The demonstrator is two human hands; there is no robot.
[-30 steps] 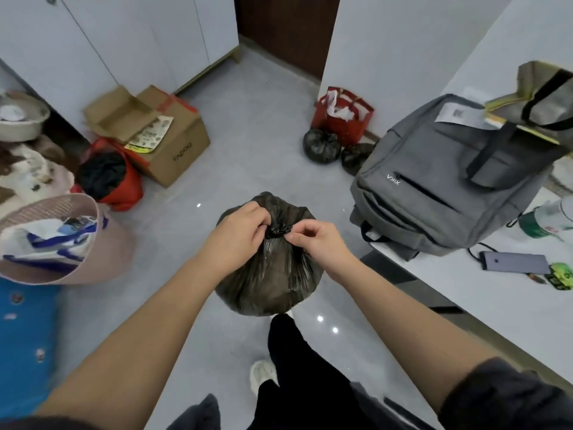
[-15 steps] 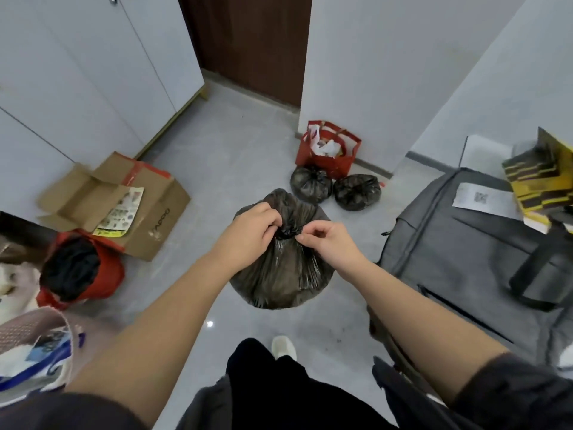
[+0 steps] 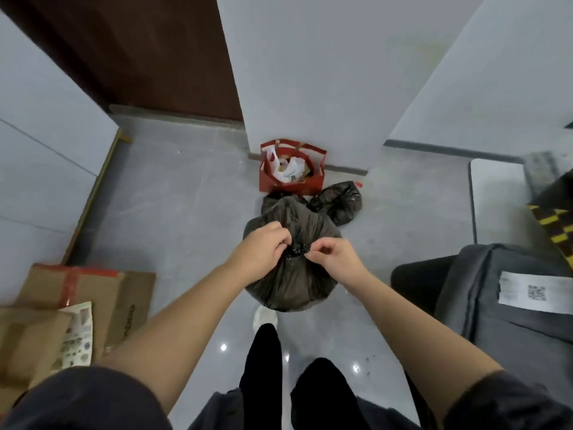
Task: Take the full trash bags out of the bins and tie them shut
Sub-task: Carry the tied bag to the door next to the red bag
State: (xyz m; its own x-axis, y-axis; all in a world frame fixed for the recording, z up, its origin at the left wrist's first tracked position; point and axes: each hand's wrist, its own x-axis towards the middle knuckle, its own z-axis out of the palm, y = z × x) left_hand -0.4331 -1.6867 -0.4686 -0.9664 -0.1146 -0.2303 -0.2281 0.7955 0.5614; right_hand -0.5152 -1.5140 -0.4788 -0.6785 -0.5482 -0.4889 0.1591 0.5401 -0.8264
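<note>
Hands (image 3: 265, 248) on trash bag (image 3: 291, 283), red bag (image 3: 293, 184) beyond.

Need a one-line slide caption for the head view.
Left hand and right hand pinch the knot of a full black trash bag, red paper bag behind.

Left hand (image 3: 263, 248) and right hand (image 3: 336, 259) pinch the knotted neck of a full black trash bag (image 3: 291, 283), held above grey floor (image 3: 186, 206). Beyond: red paper bag (image 3: 293, 169), another black bag (image 3: 339, 201), apparently tied.

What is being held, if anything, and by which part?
The black trash bag, at its knotted neck: the left hand grips one side, the right hand pinches the other.
</note>
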